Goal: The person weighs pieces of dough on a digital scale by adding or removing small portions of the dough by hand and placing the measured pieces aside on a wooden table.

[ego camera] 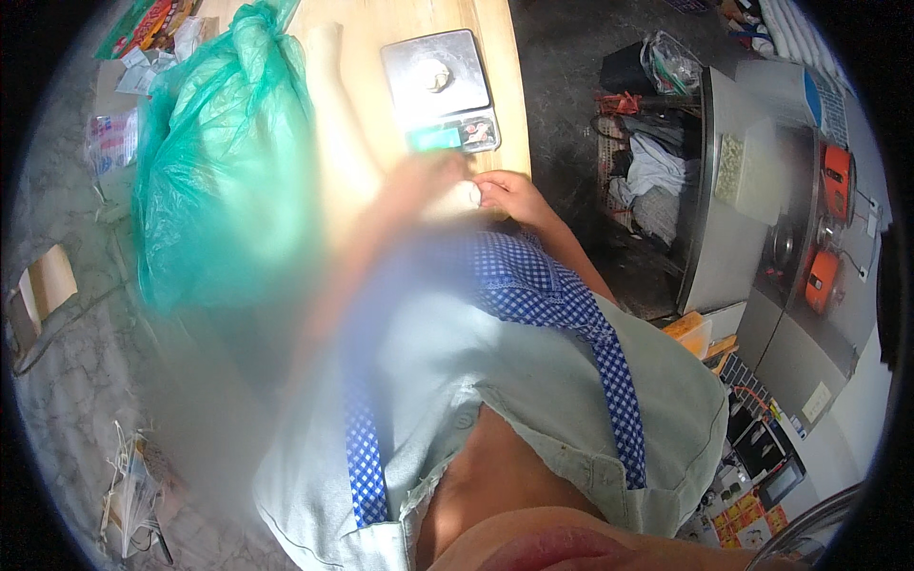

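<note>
A long roll of pale dough (339,107) lies along the wooden board (503,43), and its near end (468,193) is between my hands. My left hand (439,171) is blurred and lies over the dough near that end; its grip is unclear. With bent fingers, my right hand (508,194) pinches the tip of the dough from the right. Just beyond both hands stands a digital kitchen scale (450,96) with a lit display. One small lump of dough (432,75) sits on its metal plate.
A large green plastic bag (228,157), tied at the top, bulges left of the dough. Food packets (153,32) lie behind it. Beyond the board's right edge are dark floor, a basket of cloths (646,178) and a metal counter (703,193). Haze blurs the lower left.
</note>
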Available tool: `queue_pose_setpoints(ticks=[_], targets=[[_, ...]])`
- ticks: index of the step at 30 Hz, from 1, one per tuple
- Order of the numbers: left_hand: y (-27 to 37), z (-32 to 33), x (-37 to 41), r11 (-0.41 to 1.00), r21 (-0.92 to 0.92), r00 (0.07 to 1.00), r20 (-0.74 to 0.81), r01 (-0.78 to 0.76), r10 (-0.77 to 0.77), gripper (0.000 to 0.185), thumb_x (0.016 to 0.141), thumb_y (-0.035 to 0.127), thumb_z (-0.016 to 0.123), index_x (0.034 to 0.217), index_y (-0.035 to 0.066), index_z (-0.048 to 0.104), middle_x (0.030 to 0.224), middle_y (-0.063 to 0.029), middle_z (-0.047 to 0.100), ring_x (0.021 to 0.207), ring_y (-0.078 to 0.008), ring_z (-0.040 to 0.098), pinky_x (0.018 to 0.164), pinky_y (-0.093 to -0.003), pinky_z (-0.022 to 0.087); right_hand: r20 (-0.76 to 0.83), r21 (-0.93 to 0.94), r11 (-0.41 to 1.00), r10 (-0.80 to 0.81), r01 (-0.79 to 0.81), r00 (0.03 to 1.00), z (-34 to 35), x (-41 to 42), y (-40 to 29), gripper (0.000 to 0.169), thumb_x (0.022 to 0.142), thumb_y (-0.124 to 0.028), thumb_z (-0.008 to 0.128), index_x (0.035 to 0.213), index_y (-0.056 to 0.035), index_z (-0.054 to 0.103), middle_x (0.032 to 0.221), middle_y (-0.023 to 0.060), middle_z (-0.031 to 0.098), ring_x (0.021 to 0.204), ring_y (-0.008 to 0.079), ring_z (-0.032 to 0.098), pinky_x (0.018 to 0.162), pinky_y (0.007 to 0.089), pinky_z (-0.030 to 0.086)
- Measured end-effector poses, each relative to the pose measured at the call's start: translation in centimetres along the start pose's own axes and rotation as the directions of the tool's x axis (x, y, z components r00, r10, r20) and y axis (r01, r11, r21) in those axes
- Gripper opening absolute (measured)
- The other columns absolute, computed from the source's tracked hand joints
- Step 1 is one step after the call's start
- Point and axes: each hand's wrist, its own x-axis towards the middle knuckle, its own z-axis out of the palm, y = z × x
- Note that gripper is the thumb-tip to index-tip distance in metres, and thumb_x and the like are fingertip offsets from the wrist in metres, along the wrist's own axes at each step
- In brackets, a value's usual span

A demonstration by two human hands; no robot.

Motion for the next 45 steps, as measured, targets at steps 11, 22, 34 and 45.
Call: queue_pose_setpoints(ticks=[11,22,34,45], targets=[[-1.7,-6.3,10.7,0.576,0.699,0.864,0.120,-0.424,0.490,0.091,0.070,0.052,0.074,0.135,-0.002,0.042,0.140,-0.0257,0.041,0.131,-0.0395,0.040,0.108,-0.0500,0.031,0.052,-0.443,0.850,-0.294,0.286,0.954,-1.1,0.6,1.3,0.027,0.087,-0.016,0.064,0.106,0.0026,0.062,0.094,0.0123,0.065,0.086,0.0197,0.062,0.079,0.0319,0.049],[-3.8,-8.7,12.5,0.953,0.009,0.937,-0.183,-0.302,0.298,0.028,0.086,0.019,0.064,0.113,0.011,0.060,0.106,-0.0156,0.063,0.103,-0.0250,0.059,0.093,-0.0378,0.046,-0.015,-0.228,0.970,-0.088,0.082,0.996,-3.3,3.2,6.1,0.028,0.086,-0.016,0.064,0.104,0.0052,0.063,0.096,0.0137,0.067,0.086,0.0191,0.064,0.078,0.0299,0.050],[1.9,-26.2,15.9,0.605,-0.489,0.555,-0.827,-0.628,-0.092,0.046,0.097,0.036,0.051,0.124,-0.001,0.045,0.112,-0.0150,0.059,0.099,-0.0250,0.061,0.092,-0.0352,0.049,0.045,-0.312,0.948,-0.057,0.068,0.997,-2.0,3.0,6.0,0.036,0.080,-0.016,0.073,0.111,-0.0005,0.063,0.098,0.0112,0.067,0.086,0.0154,0.064,0.073,0.0287,0.051],[-3.1,3.5,0.2,0.939,-0.302,0.964,0.154,-0.165,0.219,0.065,0.082,0.032,0.074,0.133,0.003,0.047,0.130,-0.0206,0.052,0.122,-0.0304,0.049,0.103,-0.0415,0.039,-0.092,-0.157,0.952,-0.278,0.262,0.956,0.3,2.2,2.1,0.032,0.079,-0.009,0.068,0.109,0.0002,0.061,0.103,0.0115,0.066,0.095,0.0196,0.061,0.087,0.0321,0.048]])
